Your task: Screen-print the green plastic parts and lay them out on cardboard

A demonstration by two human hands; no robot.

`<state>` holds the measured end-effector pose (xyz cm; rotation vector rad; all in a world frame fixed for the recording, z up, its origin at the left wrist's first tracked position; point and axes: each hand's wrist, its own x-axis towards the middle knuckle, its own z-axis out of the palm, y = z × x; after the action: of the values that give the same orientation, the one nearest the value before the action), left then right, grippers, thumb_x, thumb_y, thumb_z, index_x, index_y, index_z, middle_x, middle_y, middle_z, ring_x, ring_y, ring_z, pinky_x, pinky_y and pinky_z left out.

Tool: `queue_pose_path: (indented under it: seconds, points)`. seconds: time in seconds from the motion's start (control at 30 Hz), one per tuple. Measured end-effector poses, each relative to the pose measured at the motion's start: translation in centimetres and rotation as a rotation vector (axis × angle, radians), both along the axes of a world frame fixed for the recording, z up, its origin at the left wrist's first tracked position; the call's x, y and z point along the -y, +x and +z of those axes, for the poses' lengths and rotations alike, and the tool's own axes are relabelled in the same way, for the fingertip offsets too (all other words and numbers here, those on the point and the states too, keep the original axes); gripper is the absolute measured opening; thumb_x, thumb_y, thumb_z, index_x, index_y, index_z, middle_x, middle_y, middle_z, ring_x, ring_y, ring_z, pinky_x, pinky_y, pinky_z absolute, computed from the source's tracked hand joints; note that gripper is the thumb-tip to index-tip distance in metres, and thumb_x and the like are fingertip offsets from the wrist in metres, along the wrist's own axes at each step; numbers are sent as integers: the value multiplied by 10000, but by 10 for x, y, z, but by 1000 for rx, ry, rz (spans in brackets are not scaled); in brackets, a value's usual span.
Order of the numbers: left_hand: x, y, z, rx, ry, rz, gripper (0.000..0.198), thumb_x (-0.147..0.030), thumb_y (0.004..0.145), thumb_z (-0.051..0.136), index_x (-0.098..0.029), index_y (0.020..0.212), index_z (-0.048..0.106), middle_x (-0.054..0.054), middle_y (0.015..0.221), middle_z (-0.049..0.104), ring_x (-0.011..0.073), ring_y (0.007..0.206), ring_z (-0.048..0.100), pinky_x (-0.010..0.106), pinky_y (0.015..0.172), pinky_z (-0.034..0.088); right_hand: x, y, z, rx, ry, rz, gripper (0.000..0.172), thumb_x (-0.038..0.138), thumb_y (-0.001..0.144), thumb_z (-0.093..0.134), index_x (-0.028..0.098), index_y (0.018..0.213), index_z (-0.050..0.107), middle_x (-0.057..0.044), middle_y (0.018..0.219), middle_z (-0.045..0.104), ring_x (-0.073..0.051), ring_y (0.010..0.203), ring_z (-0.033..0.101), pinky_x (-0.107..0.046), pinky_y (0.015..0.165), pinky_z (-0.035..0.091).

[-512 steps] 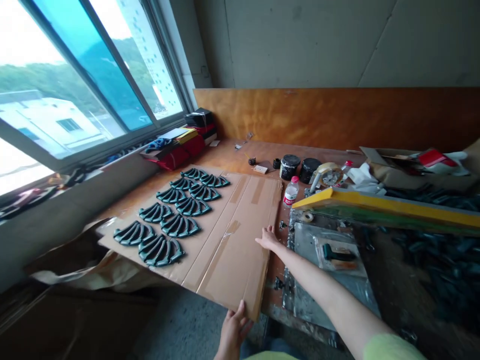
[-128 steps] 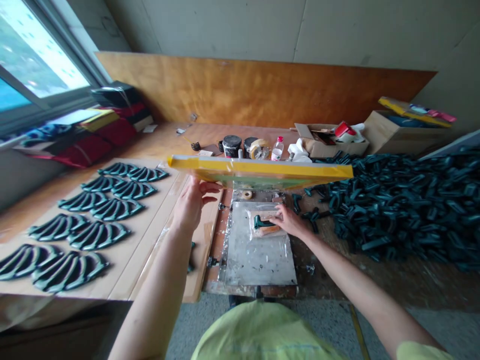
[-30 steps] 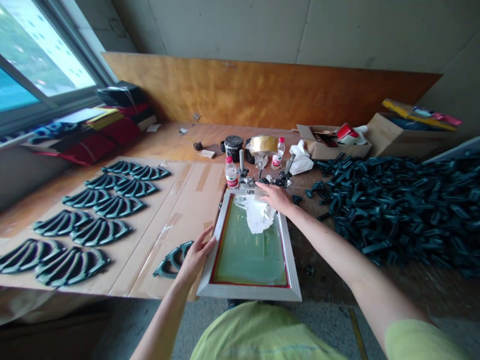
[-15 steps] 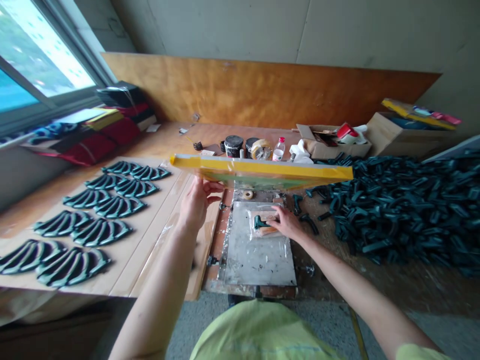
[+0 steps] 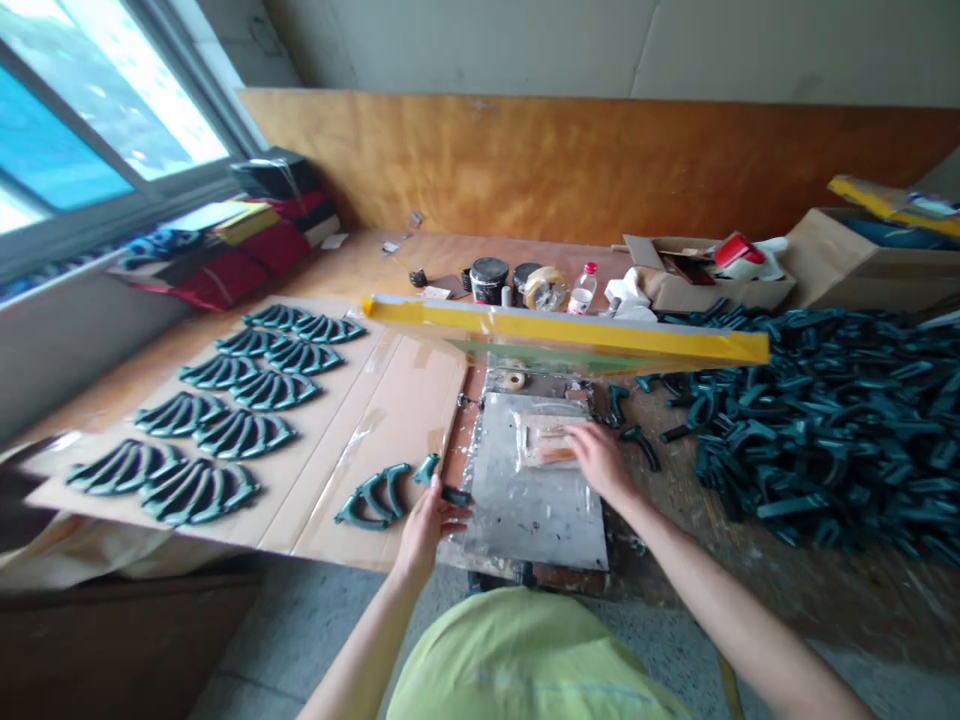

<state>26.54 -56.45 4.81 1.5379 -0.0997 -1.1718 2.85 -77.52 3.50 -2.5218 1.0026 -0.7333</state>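
Observation:
My left hand (image 5: 426, 528) is closed on a dark green and black plastic handle (image 5: 453, 494), between the cardboard and the metal plate. Just left of it, several similar curved handles (image 5: 375, 497) lie side by side on the cardboard sheet (image 5: 330, 470). My right hand (image 5: 600, 458) rests with fingers extended at the right side of a small wooden holding block (image 5: 544, 442) under clear film. That block sits on the grey metal plate (image 5: 525, 520) and bears no handle. Above the plate's far end, a yellow-taped frame (image 5: 585, 328) with a green underside stands raised.
Rows of handles (image 5: 247, 430) fan out on the cardboard's left part. A large heap of loose handles (image 5: 840, 440) fills the right side. Behind the frame stand black tubs (image 5: 489, 280), a tape roll (image 5: 546, 290), a bottle (image 5: 583, 290) and an open carton (image 5: 705, 285).
The handle has left the block and is now in my left hand, which came down from beside the frame toward the cardboard. My right hand stays at the block. The view has shifted.

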Motion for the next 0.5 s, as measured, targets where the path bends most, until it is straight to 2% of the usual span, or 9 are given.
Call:
queue_pose_path:
  seconds: [0.07,0.1,0.17,0.27,0.33,0.4,0.5]
  points:
    - [-32,39,-17,164,145,153,606,-740,737,459,-153,745,608,115,741,719,187,628,664,272,574,508,49,-37,-26,-100,21,-346,254,258,885,495,158,1087,611,-158,1051,618,-278,1026,563,-425,894,452]
    - [-50,57,-27,239,239,215,625,-744,753,396,-156,707,600,120,730,716,183,609,652,280,572,509,71,-55,-41,-188,46,-462,293,253,833,548,128,1092,603,-181,1034,616,-310,1054,553,-454,908,441]
    - [-82,85,-47,348,415,295,644,-710,797,274,-162,659,583,127,723,708,176,576,628,295,560,509,102,-84,-68,-327,126,-550,338,271,745,630,109,1040,601,-196,987,623,-350,1092,542,-474,922,432]
    - [-111,105,-70,392,572,308,629,-626,841,208,-175,570,553,133,642,673,183,526,594,312,525,503,117,-109,-94,-360,296,-596,199,279,670,662,181,814,566,-155,852,636,-351,995,601,-465,859,469]
    - [-114,111,-78,396,626,256,610,-601,849,243,-187,510,536,132,564,634,196,499,578,314,496,490,117,-113,-100,-208,429,-709,214,288,632,670,229,721,484,-100,707,616,-332,833,645,-462,756,503]
    - [-111,116,-81,410,672,180,601,-594,850,281,-192,480,529,129,516,607,206,473,568,310,467,470,116,-111,-96,5,522,-801,276,351,629,663,253,728,425,-34,594,574,-294,684,649,-430,644,519]
    - [-106,123,-80,434,736,67,577,-579,850,308,-191,489,535,129,490,601,213,431,554,306,419,431,109,-94,-79,222,481,-746,346,492,656,638,252,774,419,3,595,564,-241,627,627,-378,605,518]
